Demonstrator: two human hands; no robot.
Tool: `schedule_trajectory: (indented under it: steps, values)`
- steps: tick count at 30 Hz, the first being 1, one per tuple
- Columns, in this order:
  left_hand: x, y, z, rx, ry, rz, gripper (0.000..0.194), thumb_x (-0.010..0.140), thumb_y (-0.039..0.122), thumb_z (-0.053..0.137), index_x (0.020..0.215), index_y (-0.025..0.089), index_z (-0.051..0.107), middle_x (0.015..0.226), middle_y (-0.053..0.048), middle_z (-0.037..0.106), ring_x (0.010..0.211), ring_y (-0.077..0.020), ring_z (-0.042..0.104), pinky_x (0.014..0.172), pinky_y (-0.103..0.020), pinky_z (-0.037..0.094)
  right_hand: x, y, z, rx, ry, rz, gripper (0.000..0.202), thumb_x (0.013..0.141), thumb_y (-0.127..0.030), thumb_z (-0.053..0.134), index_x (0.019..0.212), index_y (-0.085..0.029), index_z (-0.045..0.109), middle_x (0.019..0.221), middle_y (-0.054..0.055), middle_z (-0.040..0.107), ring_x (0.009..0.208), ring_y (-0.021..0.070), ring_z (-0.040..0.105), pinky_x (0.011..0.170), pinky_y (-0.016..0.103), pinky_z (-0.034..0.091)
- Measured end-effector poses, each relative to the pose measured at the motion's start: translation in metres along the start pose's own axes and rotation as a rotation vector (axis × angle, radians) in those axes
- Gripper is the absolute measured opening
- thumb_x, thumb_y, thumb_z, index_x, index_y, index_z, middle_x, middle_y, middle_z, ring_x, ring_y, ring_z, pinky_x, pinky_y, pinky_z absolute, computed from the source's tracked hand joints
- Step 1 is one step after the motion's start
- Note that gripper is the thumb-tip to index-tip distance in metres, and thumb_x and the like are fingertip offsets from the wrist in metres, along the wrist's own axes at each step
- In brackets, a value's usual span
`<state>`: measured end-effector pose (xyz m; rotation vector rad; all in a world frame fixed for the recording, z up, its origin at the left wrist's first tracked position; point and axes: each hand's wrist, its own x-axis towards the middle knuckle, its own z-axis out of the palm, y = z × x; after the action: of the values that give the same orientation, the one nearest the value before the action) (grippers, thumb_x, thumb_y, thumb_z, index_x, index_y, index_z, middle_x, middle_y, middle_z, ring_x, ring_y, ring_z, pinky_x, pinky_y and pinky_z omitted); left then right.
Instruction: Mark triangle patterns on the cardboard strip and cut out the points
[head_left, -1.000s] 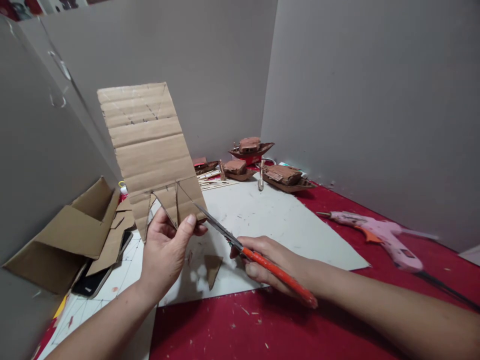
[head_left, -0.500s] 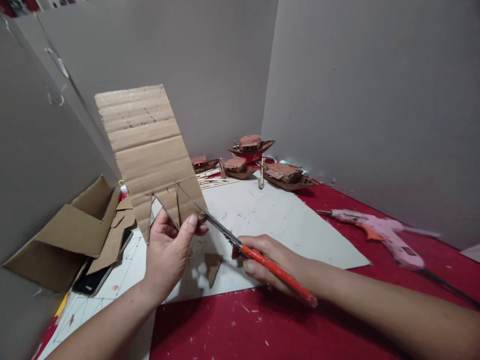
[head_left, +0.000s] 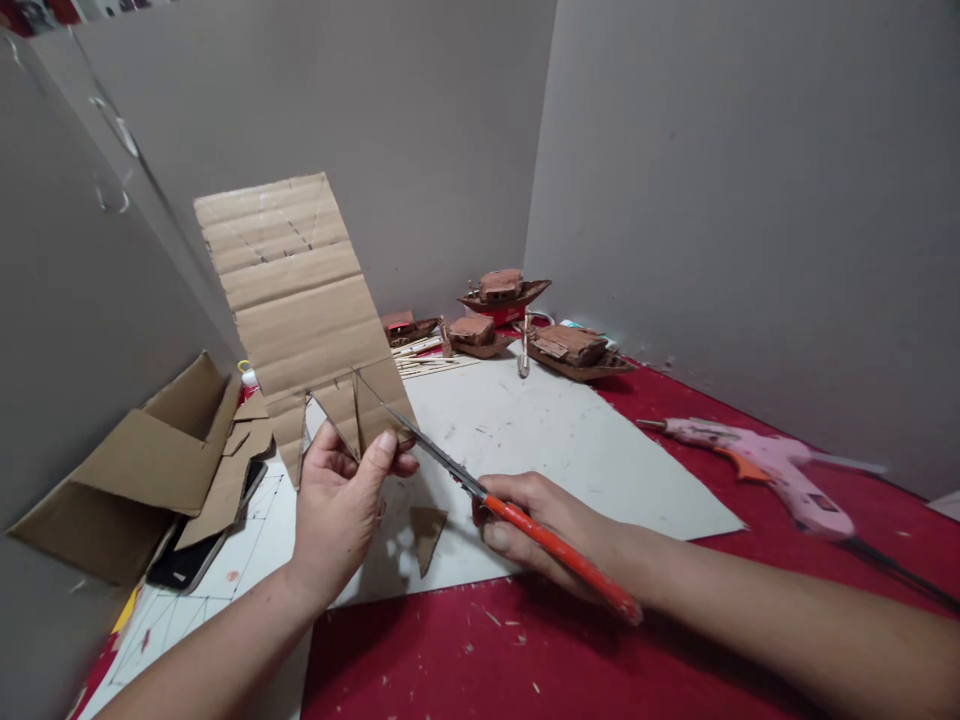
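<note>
A tall cardboard piece (head_left: 300,310) with pencil lines is held upright by its lower edge in my left hand (head_left: 345,500), thumb in front and fingers behind. Its bottom has pointed, triangular cuts. My right hand (head_left: 544,520) is closed on red-handled scissors (head_left: 555,545). Their blades reach up and left onto the cardboard's lower right part, beside my left thumb. Below the hands a small cardboard triangle (head_left: 429,537) lies on the white sheet (head_left: 585,470).
Model boats (head_left: 574,350) and thin sticks (head_left: 427,360) stand or lie at the back. A pink glue gun (head_left: 772,470) rests on the red table (head_left: 465,660) at right. Folded cardboard (head_left: 150,455), a dark phone (head_left: 187,565) and a lined drawing (head_left: 247,560) are at left.
The scissors and my right hand have shifted very slightly right and down. The cardboard and my left hand have barely moved.
</note>
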<state>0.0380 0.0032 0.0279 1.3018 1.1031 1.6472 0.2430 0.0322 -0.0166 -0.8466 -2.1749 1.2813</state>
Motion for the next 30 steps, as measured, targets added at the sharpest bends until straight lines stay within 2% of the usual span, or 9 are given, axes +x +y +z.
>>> schedule_trajectory:
  steps: [8,12,17,22,25,30]
  values:
    - [-0.002,0.001,0.0,0.001,0.008,-0.008,0.021,0.084,0.03,0.076,0.096,0.018,0.064,0.083,0.002,0.074,0.063,-0.01,0.069,0.065,-0.022,0.056,-0.001,0.007,0.003,0.003,0.026,-0.009,0.059,0.08,-0.078,0.054,0.072,-0.021,0.044,0.061,-0.005,0.038,0.056,0.0107,0.032,0.05,0.024,0.03]
    - [-0.003,0.003,0.0,-0.014,0.009,-0.007,0.022,0.083,0.03,0.077,0.096,0.018,0.064,0.083,0.001,0.074,0.063,-0.0102,0.069,0.065,-0.022,0.056,-0.001,0.0,-0.001,0.034,-0.033,-0.06,0.064,0.082,-0.083,0.043,0.075,-0.02,0.046,0.063,-0.004,0.04,0.056,0.0111,0.033,0.05,0.024,0.032]
    - [-0.005,0.008,0.001,-0.029,0.018,-0.025,0.023,0.082,0.031,0.078,0.095,0.018,0.064,0.085,0.001,0.074,0.063,-0.0106,0.069,0.065,-0.022,0.058,-0.003,-0.009,-0.008,0.092,-0.15,-0.172,0.075,0.085,-0.085,0.03,0.096,-0.015,0.055,0.074,0.001,0.048,0.061,0.0132,0.04,0.053,0.025,0.038]
    - [-0.007,0.007,0.002,-0.024,0.026,-0.022,0.024,0.082,0.032,0.079,0.096,0.019,0.064,0.084,0.002,0.074,0.062,-0.0102,0.07,0.064,-0.021,0.058,-0.002,-0.001,-0.008,-0.024,-0.117,-0.2,0.071,0.087,-0.083,0.031,0.093,-0.017,0.054,0.075,0.001,0.049,0.063,0.014,0.039,0.056,0.026,0.038]
    - [-0.008,0.005,0.003,-0.016,0.026,-0.019,0.022,0.083,0.031,0.078,0.095,0.019,0.064,0.084,0.003,0.074,0.063,-0.0096,0.07,0.065,-0.021,0.058,-0.001,0.0,-0.007,-0.099,-0.089,-0.163,0.073,0.084,-0.085,0.03,0.092,-0.017,0.054,0.074,0.001,0.048,0.062,0.0144,0.038,0.056,0.027,0.038]
    - [-0.009,0.003,0.003,-0.007,0.024,-0.014,0.023,0.083,0.032,0.078,0.096,0.02,0.064,0.08,0.003,0.075,0.063,-0.0101,0.07,0.064,-0.02,0.058,-0.001,-0.004,-0.005,-0.161,-0.065,-0.122,0.06,0.088,-0.076,0.036,0.091,-0.019,0.053,0.073,0.001,0.049,0.061,0.015,0.04,0.058,0.028,0.04]
